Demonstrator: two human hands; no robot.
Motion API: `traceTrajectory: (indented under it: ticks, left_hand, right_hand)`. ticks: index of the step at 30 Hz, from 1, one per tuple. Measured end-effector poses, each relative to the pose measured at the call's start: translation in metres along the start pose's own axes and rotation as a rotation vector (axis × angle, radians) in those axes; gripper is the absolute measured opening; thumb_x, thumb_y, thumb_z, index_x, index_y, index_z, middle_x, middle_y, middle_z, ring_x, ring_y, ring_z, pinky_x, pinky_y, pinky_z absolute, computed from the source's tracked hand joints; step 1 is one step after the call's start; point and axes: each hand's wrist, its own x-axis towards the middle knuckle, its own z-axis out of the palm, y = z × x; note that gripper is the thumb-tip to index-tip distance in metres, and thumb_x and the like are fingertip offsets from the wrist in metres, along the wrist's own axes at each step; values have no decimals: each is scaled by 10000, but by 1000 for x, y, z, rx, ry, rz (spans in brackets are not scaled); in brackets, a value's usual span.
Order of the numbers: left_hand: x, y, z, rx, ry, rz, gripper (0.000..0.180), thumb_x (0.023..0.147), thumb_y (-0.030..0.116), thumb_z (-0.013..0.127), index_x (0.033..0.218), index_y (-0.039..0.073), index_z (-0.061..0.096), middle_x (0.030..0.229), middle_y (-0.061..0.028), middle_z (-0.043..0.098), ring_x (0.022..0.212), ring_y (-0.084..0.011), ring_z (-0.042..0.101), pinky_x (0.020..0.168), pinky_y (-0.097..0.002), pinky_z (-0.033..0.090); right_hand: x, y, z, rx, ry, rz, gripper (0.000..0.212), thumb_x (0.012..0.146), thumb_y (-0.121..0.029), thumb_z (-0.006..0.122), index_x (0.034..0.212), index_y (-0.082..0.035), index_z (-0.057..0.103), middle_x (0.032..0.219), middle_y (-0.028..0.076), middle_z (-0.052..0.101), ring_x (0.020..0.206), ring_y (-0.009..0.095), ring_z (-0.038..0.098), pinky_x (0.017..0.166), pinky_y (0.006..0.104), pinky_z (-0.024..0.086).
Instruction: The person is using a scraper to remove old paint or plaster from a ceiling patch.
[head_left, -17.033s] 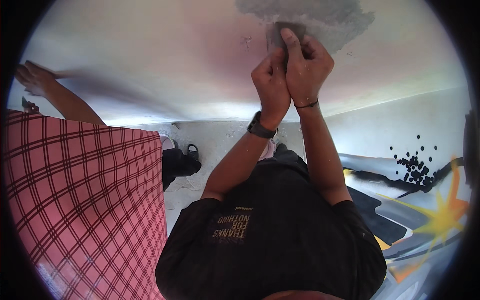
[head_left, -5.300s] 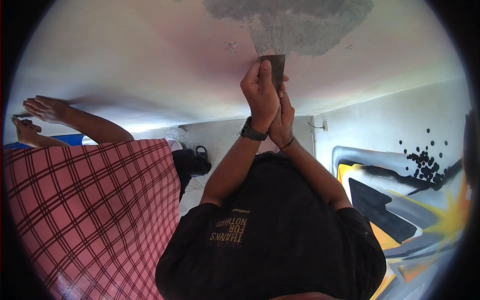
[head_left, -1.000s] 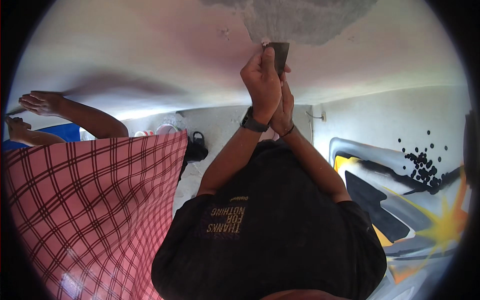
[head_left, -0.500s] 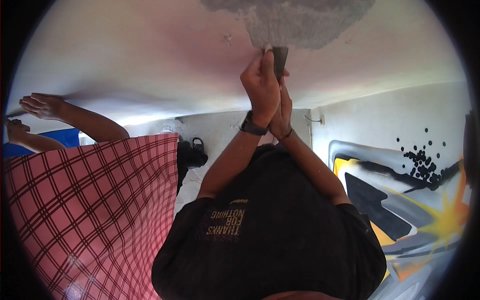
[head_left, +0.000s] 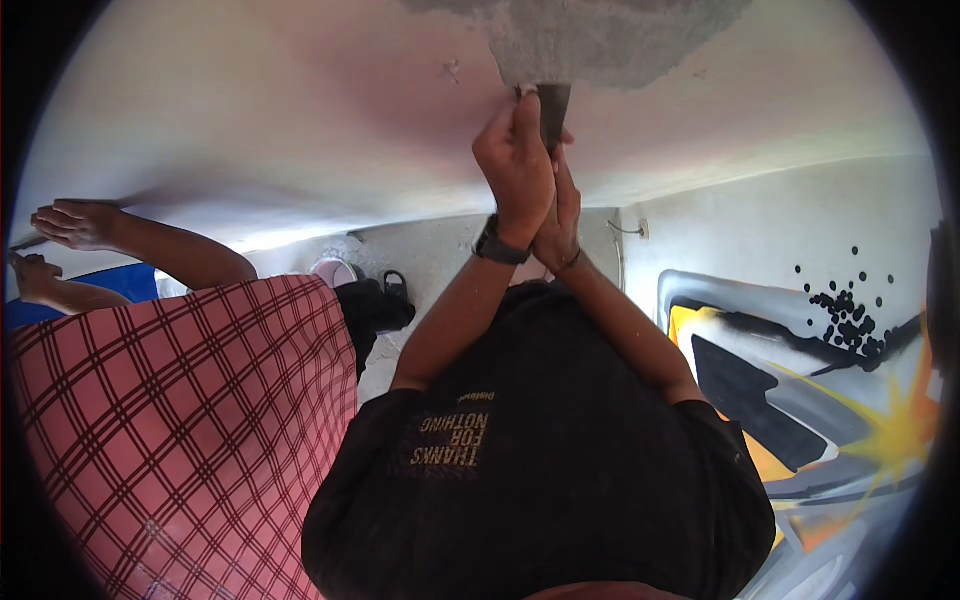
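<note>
Both my arms reach forward to a pale painted surface with a bare grey patch (head_left: 620, 40). A dark scraper (head_left: 554, 108) with a flared blade meets the patch's lower edge; its handle is hidden by my hands. My left hand (head_left: 513, 165), with a black watch on its wrist, is closed on the scraper, thumb lying alongside the blade. Pressed close against it, my right hand (head_left: 563, 205) is closed too, its fingertips showing just past the blade. A small pale bit shows by the left thumb's tip.
At left, another person's hands (head_left: 75, 224) lie near the same surface, behind a red plaid sheet (head_left: 200, 420). A bucket (head_left: 338, 270) and a black sandal (head_left: 396, 284) stand on the floor beyond. Graffiti (head_left: 800, 400) covers the right wall, near a small wall fitting (head_left: 640, 229).
My hands and the scraper appear slightly further up and left, the blade still at the patch's edge. The plaid sheet's edge has shifted, showing more of the bucket. Both grips look the same.
</note>
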Motion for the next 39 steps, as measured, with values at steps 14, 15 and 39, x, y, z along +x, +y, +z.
traceTrajectory:
  ticks: [14, 15, 39]
  left_hand:
    - [-3, -15, 3, 20, -14, 6, 335, 1034, 212, 520, 773, 16, 597, 605, -49, 630, 478, -70, 522, 435, -233, 377]
    - [-3, -14, 3, 8, -19, 3, 331, 1033, 210, 523, 776, 14, 596, 605, -51, 630, 480, -70, 525, 436, -233, 379]
    - [-8, -14, -1, 155, 6, 131, 334, 1020, 179, 545, 747, -9, 587, 566, -56, 614, 475, -97, 563, 428, -251, 394]
  right_hand:
    - [-4, 15, -4, 68, 53, -21, 531, 1013, -231, 479, 1453, 40, 360, 1360, 120, 517, 1237, 180, 503, 1032, 312, 407]
    - [-6, 14, -4, 51, 71, -32, 533, 1011, -236, 485, 1451, 41, 367, 1352, 123, 525, 1232, 181, 507, 1032, 313, 407]
    - [-7, 8, 8, 82, 65, -109, 449, 1043, -232, 404, 1403, 37, 399, 1257, 144, 577, 1144, 187, 556, 956, 304, 452]
